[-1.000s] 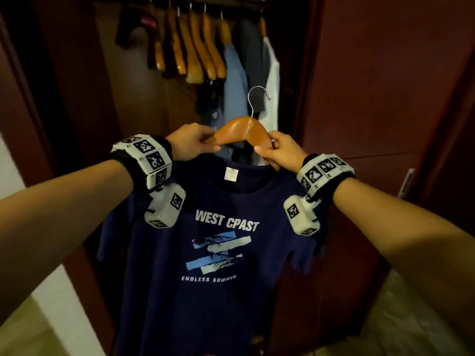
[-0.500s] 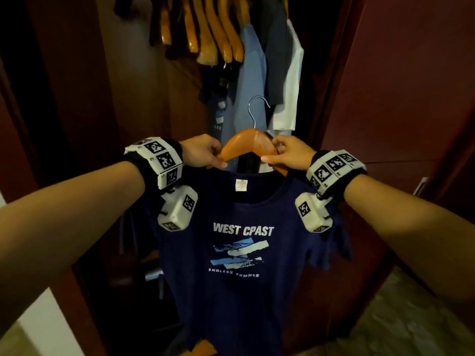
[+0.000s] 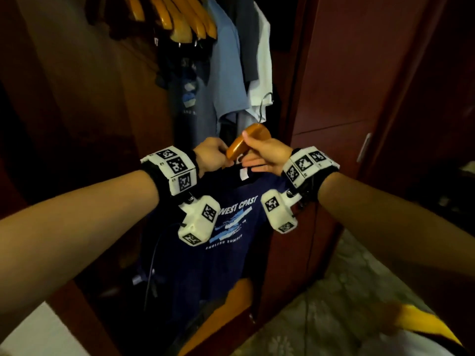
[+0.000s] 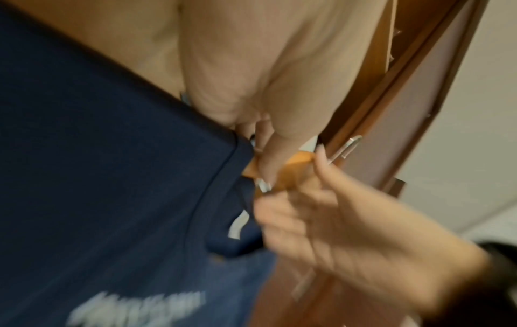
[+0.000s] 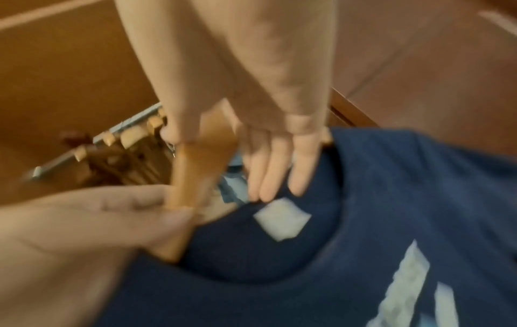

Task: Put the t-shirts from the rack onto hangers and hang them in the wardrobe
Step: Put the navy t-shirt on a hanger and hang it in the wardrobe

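A navy t-shirt (image 3: 228, 253) on its wooden hanger (image 3: 246, 142) has swung from flat-on to edge-on before the open wardrobe (image 3: 77, 98); the left hand (image 3: 210, 156) and right hand (image 3: 264, 155) both grasp the hanger; hooking onto the rail looks imminent.

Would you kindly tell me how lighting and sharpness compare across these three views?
Head view: dim, wardrobe interior in shadow, shirt print slightly soft. Left wrist view: brighter, right hand motion-blurred. Right wrist view: brighter, soft throughout, neck label smeared.
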`<state>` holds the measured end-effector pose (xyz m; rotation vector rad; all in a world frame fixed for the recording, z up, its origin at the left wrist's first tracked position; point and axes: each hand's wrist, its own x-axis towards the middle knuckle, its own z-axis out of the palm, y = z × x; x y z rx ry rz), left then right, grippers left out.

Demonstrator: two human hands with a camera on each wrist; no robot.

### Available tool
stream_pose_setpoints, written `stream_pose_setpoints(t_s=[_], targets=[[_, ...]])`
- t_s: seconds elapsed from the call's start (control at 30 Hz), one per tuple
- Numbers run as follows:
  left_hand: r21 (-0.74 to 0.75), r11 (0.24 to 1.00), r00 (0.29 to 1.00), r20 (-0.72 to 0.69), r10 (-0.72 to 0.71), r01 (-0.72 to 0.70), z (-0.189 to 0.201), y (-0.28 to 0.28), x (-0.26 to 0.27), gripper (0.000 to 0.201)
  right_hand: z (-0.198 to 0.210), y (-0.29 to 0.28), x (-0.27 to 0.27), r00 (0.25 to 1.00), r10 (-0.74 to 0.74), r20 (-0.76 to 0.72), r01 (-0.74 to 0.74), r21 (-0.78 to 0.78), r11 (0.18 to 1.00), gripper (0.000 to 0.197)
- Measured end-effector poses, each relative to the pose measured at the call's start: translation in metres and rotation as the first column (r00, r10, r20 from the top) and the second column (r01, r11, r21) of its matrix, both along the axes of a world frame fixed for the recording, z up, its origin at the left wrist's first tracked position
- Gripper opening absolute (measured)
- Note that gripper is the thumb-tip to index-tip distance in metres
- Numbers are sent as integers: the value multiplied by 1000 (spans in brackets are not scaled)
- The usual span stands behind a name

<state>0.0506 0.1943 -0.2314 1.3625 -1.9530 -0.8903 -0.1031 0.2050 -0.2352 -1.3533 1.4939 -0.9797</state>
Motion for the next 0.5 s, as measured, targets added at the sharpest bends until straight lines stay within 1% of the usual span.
stream_pose_setpoints(t_s=[0.07, 0.1, 0.2, 0.27, 0.33, 0.4, 0.47, 0.5], targets=[[12, 998, 995, -76, -68, 69, -6, 13, 6, 24, 0, 16, 14, 990, -43, 138, 46, -13, 999, 29], [31, 994, 989, -105, -104, 108, -8, 18, 10, 22, 0, 24, 20, 979, -74, 188, 79, -20, 997, 21], [132, 971, 979, -78, -188, 197, -4, 30, 24, 11, -2, 45, 31, 943, -188, 273, 201, -20, 979, 15], [175, 971, 986, -65, -156, 165, 4, 29, 36, 13, 1, 55, 36, 932, -280, 229, 284, 17, 959, 17], [140, 985, 991, -99, -88, 102, 14, 27, 46, 14, 5, 65, 38, 931, -328, 159, 325, 47, 945, 17], [70, 997, 991, -127, -35, 44, 24, 22, 55, 14, 14, 73, 40, 936, -313, 163, 313, 25, 949, 15], [-20, 1000, 991, -134, -1, -1, 34, 16, 63, 16, 26, 80, 43, 933, -287, 215, 299, -22, 954, 17], [-63, 998, 990, -143, 21, -30, 37, 11, 67, 13, 33, 82, 45, 934, -268, 238, 285, -41, 958, 18]])
